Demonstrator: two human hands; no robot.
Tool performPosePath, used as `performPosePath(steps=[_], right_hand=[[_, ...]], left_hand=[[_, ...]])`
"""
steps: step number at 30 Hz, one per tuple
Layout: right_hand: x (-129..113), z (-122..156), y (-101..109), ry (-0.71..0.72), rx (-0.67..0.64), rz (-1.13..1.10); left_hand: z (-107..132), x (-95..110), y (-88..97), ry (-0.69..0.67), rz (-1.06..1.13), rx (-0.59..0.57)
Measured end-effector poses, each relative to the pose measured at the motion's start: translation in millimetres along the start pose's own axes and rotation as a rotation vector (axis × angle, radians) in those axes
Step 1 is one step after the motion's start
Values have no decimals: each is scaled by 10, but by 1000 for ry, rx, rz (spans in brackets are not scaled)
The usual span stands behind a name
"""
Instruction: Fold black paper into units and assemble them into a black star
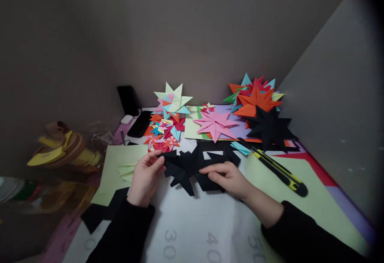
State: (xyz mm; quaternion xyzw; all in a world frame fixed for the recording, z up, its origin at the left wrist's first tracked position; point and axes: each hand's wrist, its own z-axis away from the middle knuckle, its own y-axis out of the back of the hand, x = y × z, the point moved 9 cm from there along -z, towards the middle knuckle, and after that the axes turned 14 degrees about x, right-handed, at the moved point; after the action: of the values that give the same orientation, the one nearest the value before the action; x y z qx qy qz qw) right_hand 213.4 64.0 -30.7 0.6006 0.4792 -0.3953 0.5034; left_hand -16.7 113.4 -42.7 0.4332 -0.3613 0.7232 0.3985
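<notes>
Dark right sleeve (303,231), then folded black paper (186,175), matte, angular, with jagged points.

The bare right hand (226,176) partly hides black folded-paper pieces (186,166); left of these, a blurred transparent plastic container (33,193) is cut off; below, black fabric sleeves (126,229) likewise.

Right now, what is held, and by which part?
The left hand pinches the black folded paper at its left end; the right hand is at its right part, grip unclear.
</notes>
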Motion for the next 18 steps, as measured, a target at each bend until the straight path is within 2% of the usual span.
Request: performPosePath(steps=[7,13,18], right_hand=[[-36,18,-41,82,-87,63],[-82,23,-14,115,-65,107],[-209,81,-35,201,-108,178]], left_hand=[[-7,31,34,-126,-83,-37],[-21,77,54,-189,-122,-59],[75,228,30,-344,-319,-96]])
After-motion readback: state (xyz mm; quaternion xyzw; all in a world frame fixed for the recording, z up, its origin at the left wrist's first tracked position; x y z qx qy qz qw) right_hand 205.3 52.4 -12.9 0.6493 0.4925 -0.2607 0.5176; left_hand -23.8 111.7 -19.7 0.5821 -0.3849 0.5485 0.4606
